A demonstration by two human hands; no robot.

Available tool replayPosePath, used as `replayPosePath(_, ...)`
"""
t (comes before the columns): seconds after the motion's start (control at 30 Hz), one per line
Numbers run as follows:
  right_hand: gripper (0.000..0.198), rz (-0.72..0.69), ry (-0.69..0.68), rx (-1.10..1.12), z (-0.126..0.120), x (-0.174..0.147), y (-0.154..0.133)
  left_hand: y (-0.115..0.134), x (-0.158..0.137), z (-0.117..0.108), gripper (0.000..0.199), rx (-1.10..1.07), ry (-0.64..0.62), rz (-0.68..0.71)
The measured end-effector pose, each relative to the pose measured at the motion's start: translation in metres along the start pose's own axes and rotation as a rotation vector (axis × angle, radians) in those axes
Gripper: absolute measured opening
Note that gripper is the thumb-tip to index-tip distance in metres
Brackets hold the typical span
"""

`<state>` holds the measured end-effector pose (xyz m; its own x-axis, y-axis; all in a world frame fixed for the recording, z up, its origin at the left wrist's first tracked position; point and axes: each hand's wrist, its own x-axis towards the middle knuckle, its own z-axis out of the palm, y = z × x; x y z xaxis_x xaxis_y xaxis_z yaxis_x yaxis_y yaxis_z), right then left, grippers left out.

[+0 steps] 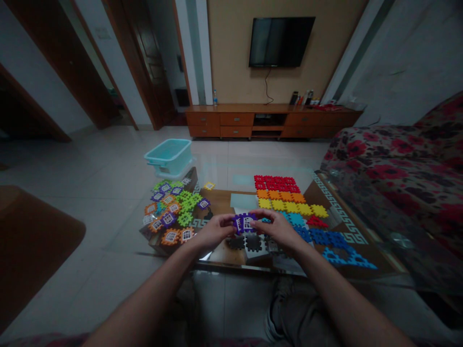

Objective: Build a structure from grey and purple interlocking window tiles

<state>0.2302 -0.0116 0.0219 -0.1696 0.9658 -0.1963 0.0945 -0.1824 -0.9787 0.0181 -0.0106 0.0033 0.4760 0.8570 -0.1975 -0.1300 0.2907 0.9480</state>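
Note:
Between my hands, above the near part of the glass table, are purple interlocking tiles (248, 223) with white window shapes, seemingly two overlapping. My left hand (216, 233) pinches their left side with thumb and fingers. On the right side, my right hand (278, 230) grips them too, its thumb at the edge. Just below lie black tiles (253, 242), partly hidden by my right hand. Light blue tiles (296, 220) sit beyond its knuckles, and dark blue tiles (327, 237) are to its right.
Rows of red tiles (277, 183), orange tiles (285, 196) and yellow tiles (292, 207) lie at the right. A mixed pile with green tiles (186, 202) covers the left. A teal plastic bin (170, 161) stands at the far left corner; a floral sofa (365, 149) is right.

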Motion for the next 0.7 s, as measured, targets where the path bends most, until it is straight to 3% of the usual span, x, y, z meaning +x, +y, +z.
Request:
replayPosePath(0.4, 0.039, -0.028, -0.076, -0.032, -0.001, -0.003, -0.003, 0.013, -0.009, 0.004, 0.042, 0.153, -0.132, 0.05)
replayPosePath(0.7, 0.04, -0.003, -0.083, -0.015, 0.0, -0.002, -0.001, 0.008, -0.006, 0.002, 0.04, 0.131, -0.118, 0.088)
